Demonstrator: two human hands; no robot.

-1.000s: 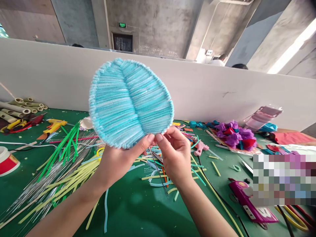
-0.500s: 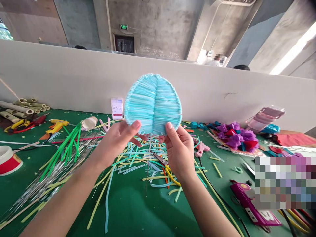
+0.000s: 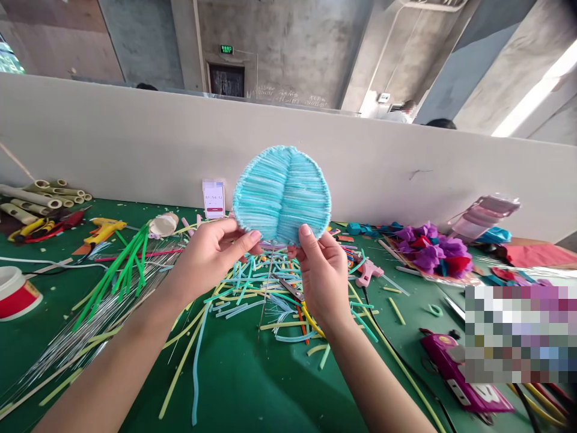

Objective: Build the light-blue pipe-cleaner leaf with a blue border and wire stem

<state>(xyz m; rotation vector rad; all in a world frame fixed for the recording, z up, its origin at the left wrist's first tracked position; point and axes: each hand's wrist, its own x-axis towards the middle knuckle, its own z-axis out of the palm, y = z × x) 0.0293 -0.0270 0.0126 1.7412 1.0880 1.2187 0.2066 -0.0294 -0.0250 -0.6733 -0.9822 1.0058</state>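
Observation:
A light-blue yarn leaf with a fuzzy rim and a centre vein is held up in front of me above the table. A thin wire stem hangs from its bottom edge. My left hand pinches the lower left edge, thumb in front and fingers behind. On the lower right edge my right hand grips it the same way; fingers behind the leaf are partly hidden. Below lie scissors among many cut blue, yellow and green strips.
A yellow glue gun, green strips and a wire bundle lie left. At right are a pink glue gun, purple flowers and a magenta device. A phone leans against the white partition.
Both hands have lowered the leaf slightly, and it now leans back a little more. Its stem has swung a bit to the left. Both hands keep their hold.

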